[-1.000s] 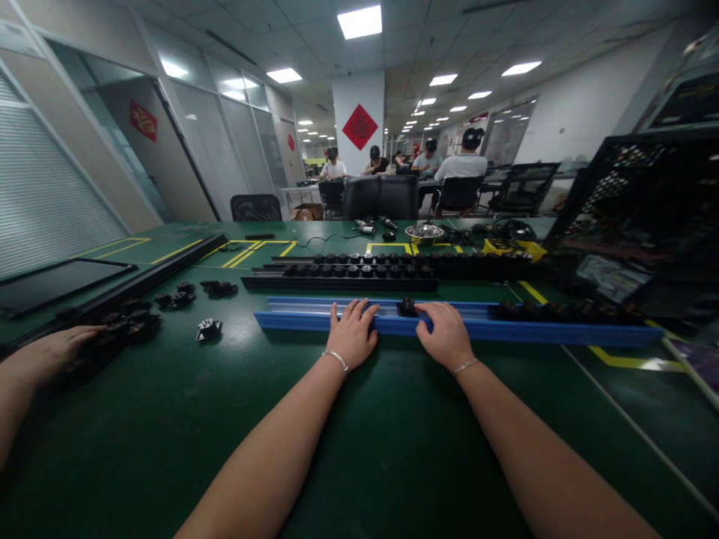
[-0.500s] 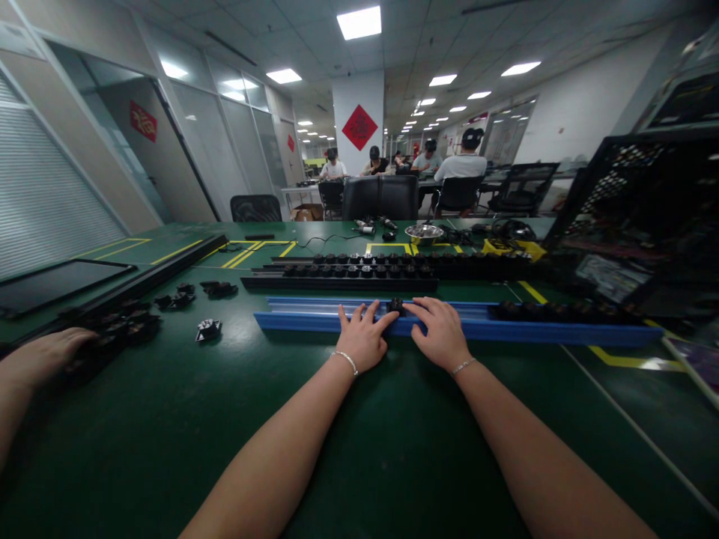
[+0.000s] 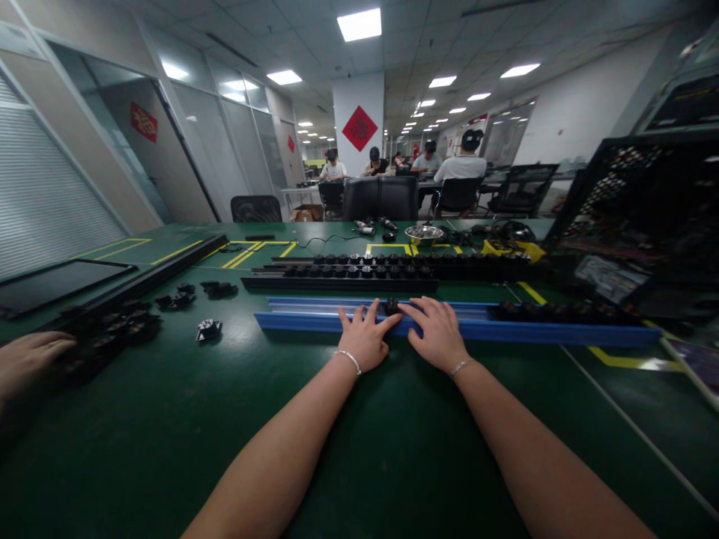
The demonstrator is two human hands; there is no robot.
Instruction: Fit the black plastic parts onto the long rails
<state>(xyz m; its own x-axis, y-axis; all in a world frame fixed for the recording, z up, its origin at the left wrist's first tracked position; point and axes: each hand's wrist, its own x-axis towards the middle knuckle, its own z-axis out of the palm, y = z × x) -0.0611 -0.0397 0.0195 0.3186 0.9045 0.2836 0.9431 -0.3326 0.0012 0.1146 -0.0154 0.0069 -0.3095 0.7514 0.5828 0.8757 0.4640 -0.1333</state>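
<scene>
A long blue channel rail [image 3: 314,320] lies across the table in front of me. In its groove, between my two hands, sits a small black part [image 3: 392,305] whose exact kind I cannot make out. My left hand [image 3: 364,338] rests over the rail with its fingers spread, thumb and index finger near the part's left side. On the part's right is my right hand [image 3: 440,337], fingers apart and the index fingertip close to or touching it. Several similar black parts [image 3: 562,311] fill the rail's right end.
Behind lie black rails [image 3: 337,284] with rows of black parts. At the left, another person's hand [image 3: 34,359] is by a pile of black parts [image 3: 126,326]. One loose part [image 3: 208,329] lies apart. A metal bowl [image 3: 424,233] stands farther back.
The small black part has shifted slightly left along the rail, and my right hand has moved a little left. The other person's hand has drawn back left from the pile.
</scene>
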